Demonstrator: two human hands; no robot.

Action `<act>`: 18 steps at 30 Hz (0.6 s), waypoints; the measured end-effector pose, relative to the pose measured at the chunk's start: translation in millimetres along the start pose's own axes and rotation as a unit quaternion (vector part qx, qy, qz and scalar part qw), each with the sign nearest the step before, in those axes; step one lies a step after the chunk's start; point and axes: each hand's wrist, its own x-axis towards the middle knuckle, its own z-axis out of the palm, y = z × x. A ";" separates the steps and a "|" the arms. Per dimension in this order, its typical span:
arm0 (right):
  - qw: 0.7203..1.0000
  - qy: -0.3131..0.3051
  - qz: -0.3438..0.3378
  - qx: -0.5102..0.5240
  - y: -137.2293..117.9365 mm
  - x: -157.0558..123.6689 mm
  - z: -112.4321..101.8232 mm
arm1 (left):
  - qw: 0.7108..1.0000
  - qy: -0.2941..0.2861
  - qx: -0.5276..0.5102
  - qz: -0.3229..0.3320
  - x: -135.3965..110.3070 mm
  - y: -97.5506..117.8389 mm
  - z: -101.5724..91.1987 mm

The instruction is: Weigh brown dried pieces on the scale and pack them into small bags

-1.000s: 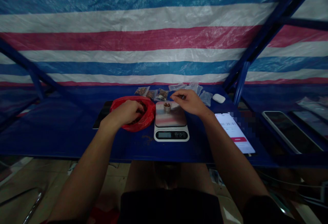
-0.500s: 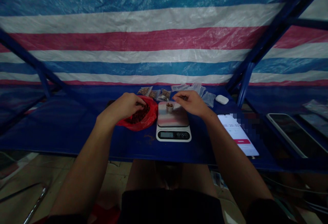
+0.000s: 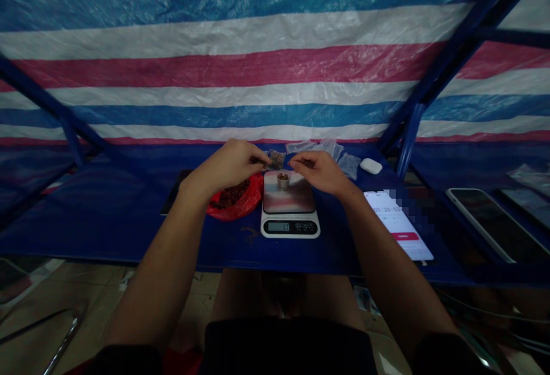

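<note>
While our left hand [image 3: 227, 164] closes in a pinch against the small plastic bag [image 3: 276, 160] at the far side, we hold our right hand [image 3: 320, 172] pinched just right of the small cup [image 3: 282, 180] on the digital scale [image 3: 290, 227], steady so that nothing spills.

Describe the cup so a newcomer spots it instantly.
On the blue table, find the white digital scale. The small cup stands on its platform beside the right hand; unlike the flat plastic bags behind, it is rigid and holds dark pieces.
</note>
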 end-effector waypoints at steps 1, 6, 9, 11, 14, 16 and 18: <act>1.000 -0.002 0.002 0.003 -0.4 0.1 -0.4 | 1.000 0.004 -0.019 0.016 6.1 2.9 3.9; 1.000 -0.009 0.004 0.003 -3.6 0.1 -2.8 | 0.997 -0.020 -0.049 0.059 29.2 4.6 26.6; 1.000 -0.012 0.002 0.005 -4.8 0.3 -3.6 | 0.996 -0.041 -0.039 0.068 34.0 4.0 33.6; 1.000 -0.011 0.001 0.007 -5.3 0.6 -3.9 | 0.996 -0.049 -0.033 0.066 34.8 4.6 34.9; 1.000 -0.008 0.001 0.007 -6.1 0.7 -4.6 | 0.997 -0.045 -0.033 0.061 35.1 5.9 34.1; 1.000 -0.008 0.001 0.003 -6.6 0.5 -5.2 | 0.997 -0.045 -0.033 0.058 35.3 6.7 33.4; 1.000 -0.009 0.001 0.002 -7.1 0.1 -5.5 | 0.997 -0.049 -0.034 0.055 35.4 7.4 32.8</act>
